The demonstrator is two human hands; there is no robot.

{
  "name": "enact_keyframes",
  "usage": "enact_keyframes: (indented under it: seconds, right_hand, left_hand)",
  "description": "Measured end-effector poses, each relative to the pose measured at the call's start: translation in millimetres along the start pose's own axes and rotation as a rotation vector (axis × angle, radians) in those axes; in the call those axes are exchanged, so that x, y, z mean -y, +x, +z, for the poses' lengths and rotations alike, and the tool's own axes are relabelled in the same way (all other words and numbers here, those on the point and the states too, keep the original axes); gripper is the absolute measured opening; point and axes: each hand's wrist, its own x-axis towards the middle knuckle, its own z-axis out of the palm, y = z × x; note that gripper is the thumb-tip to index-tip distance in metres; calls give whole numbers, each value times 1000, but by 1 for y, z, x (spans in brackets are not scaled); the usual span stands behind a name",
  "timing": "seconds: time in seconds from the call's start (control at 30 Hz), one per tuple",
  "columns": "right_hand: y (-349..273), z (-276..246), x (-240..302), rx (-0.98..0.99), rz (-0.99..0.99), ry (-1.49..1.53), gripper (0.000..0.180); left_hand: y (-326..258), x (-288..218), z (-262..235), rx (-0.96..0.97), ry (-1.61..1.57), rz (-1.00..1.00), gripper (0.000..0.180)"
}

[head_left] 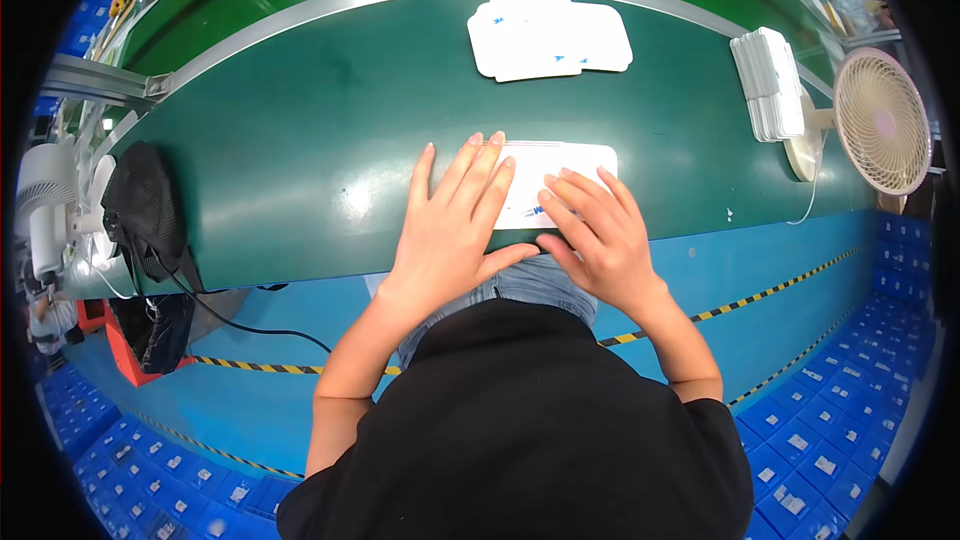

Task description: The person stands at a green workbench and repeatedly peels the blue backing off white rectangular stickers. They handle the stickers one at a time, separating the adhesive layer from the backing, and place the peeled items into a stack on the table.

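Both hands, left hand [450,220] and right hand [590,230], are pressing flat, fingers spread, gripping nothing, on the white carton blank [560,165] at the green belt's [300,140] near edge; it is looking light, thin, bendable, best taken by edges.

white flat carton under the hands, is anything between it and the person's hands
Nothing visible. Both the left hand and the right hand lie flat and open directly on the white flat carton at the near edge of the green belt. The other carton blank and the stack lie well away.
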Motion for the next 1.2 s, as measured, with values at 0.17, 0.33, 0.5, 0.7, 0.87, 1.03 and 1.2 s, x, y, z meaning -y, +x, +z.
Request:
enact_keyframes:
  seconds: [0.17, 0.33, 0.5, 0.7, 0.87, 1.03, 1.2]
  right_hand:
    - [-11, 4, 5, 48, 46, 24, 52]
    - [-22, 9, 9, 69, 15, 18, 54]
    - [-25, 7, 8, 69, 32, 27, 54]
    - [-10, 5, 1, 27, 58, 36, 51]
    - [26, 6, -17, -85, 115, 58, 43]
    - [55, 19, -39, -40, 144, 112, 18]
    - [61, 19, -42, -6, 132, 178, 8]
  left_hand:
    - [-9, -5, -3, 14, -22, 42, 78]
    - [-24, -7, -3, -6, -48, 59, 70]
    - [-28, -4, -4, -30, -13, 37, 62]
    - [-22, -2, -3, 23, -6, 6, 65]
    - [-18, -2, -3, 57, -12, -4, 66]
    - [-14, -3, -4, 92, -7, -14, 67]
    - [-13, -5, -4, 73, -2, -23, 68]
